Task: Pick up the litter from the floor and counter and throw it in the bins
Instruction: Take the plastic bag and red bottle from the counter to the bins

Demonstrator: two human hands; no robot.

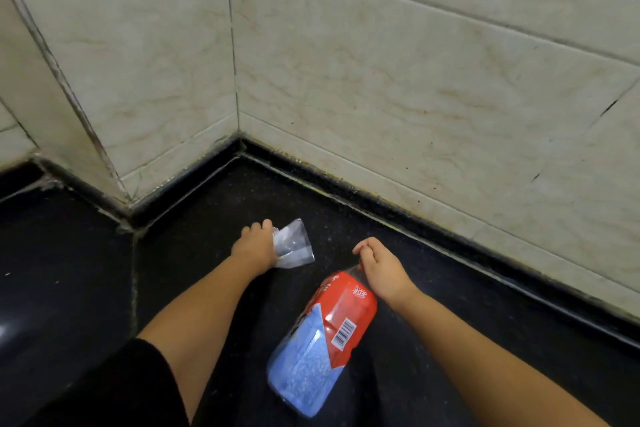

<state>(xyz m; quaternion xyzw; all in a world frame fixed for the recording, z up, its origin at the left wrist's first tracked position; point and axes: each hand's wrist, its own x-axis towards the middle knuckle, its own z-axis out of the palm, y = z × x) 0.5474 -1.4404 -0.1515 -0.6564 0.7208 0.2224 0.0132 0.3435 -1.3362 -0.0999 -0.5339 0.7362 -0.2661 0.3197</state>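
A crumpled clear plastic cup (pixel 294 246) lies on the black counter (pixel 194 246) near the wall corner, and my left hand (pixel 254 248) is closed around its near end. My right hand (pixel 381 269) grips the neck of a large plastic bottle (pixel 325 340) with a red and blue label. The bottle hangs tilted, its base toward me, just above the counter. The bottle's cap is hidden under my fingers.
Cream tiled walls (pixel 398 97) meet in a corner behind the counter, with a raised black ledge (pixel 450 243) along their foot. A tiled pillar (pixel 52 107) juts out at the left. A black sleeve (pixel 114 388) covers my left upper arm.
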